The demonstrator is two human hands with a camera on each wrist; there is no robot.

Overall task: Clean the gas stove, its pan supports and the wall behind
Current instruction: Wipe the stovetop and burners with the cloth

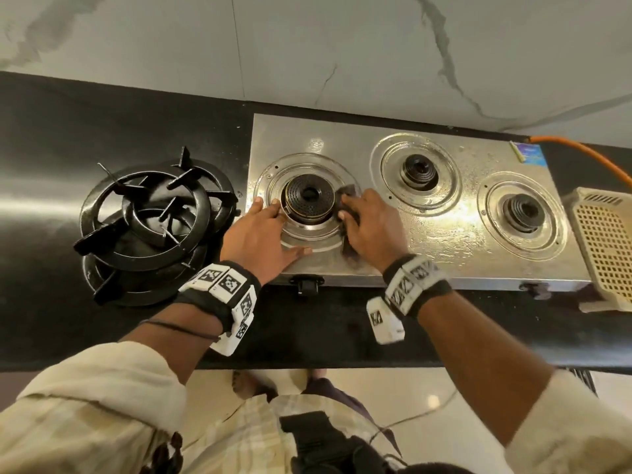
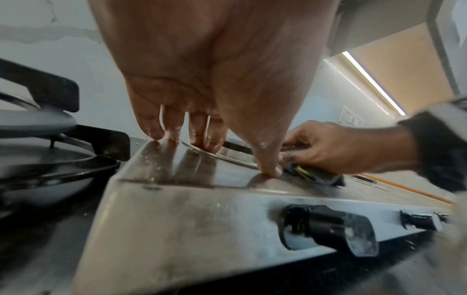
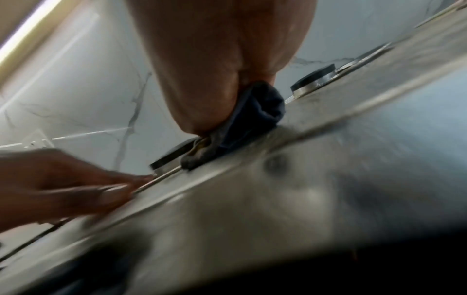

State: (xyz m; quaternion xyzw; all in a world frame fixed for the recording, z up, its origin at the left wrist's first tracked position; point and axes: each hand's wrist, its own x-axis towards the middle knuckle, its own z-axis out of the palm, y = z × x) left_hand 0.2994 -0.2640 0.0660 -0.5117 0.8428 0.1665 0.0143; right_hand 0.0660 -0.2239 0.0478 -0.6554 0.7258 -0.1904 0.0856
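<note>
A wet stainless steel three-burner gas stove point(image 1: 444, 234) stands on a black counter below the marbled wall point(image 1: 307, 46). My left hand point(image 1: 263, 230) lies flat by the left burner point(image 1: 309, 198), fingers straight on its ring and thumb spread along the front. In the left wrist view the left hand's fingertips point(image 2: 156, 135) press on the stove point(image 2: 189, 219). My right hand point(image 1: 366, 224) grips a dark cloth point(image 1: 349, 193) and presses it on the steel just right of that burner. The cloth point(image 3: 242, 123) bulges under the right hand point(image 3: 215, 69). The black pan supports point(image 1: 147, 213) lie stacked on the counter to the left.
An orange gas hose point(image 1: 588, 155) runs off the stove's back right corner. A beige perforated basket point(image 1: 605, 241) sits against its right end. Black knobs point(image 1: 309, 285) stick out of the front panel. Black counter point(image 1: 342, 336) lies in front of the stove.
</note>
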